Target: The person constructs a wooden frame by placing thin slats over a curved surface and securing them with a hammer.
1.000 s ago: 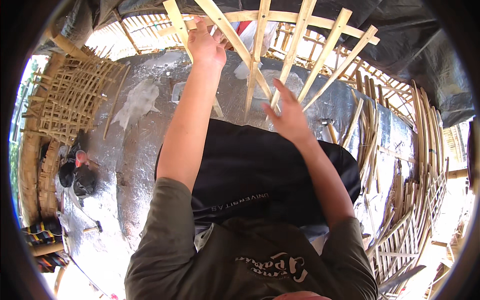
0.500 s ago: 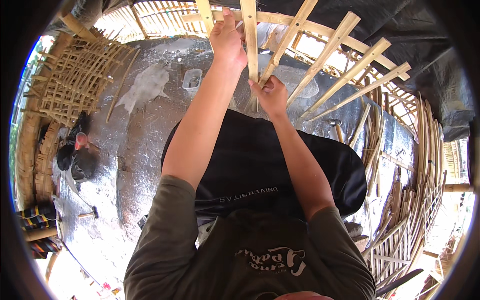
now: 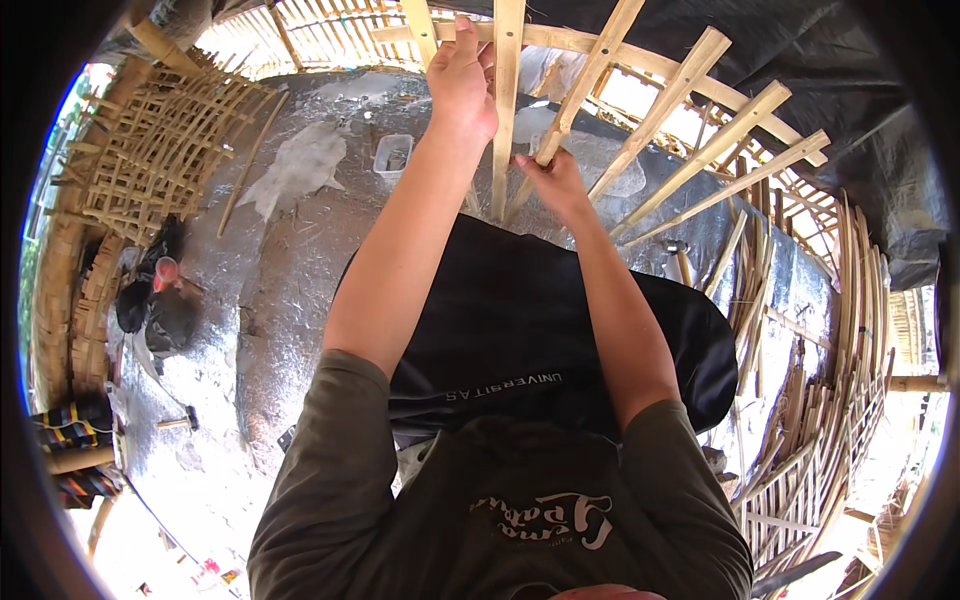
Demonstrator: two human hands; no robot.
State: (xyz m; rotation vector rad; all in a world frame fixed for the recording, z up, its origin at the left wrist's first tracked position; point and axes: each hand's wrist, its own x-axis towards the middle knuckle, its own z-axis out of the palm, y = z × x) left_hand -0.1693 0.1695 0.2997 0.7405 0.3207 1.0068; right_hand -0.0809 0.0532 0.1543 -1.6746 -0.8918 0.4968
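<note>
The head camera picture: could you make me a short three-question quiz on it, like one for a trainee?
1. Which of the person's hands is at the wooden crossbar that joins the slats?
A) left
B) right
C) neither

2. True or false: the clear plastic tub lies to the right of both hands.

3. Fill in: the large cloth beneath the forearms is ____ in colour.

Key
1: A, the left hand; the right hand is lower, at the lower part of a slat.
2: False; the tub is left of both hands.
3: black.
</note>
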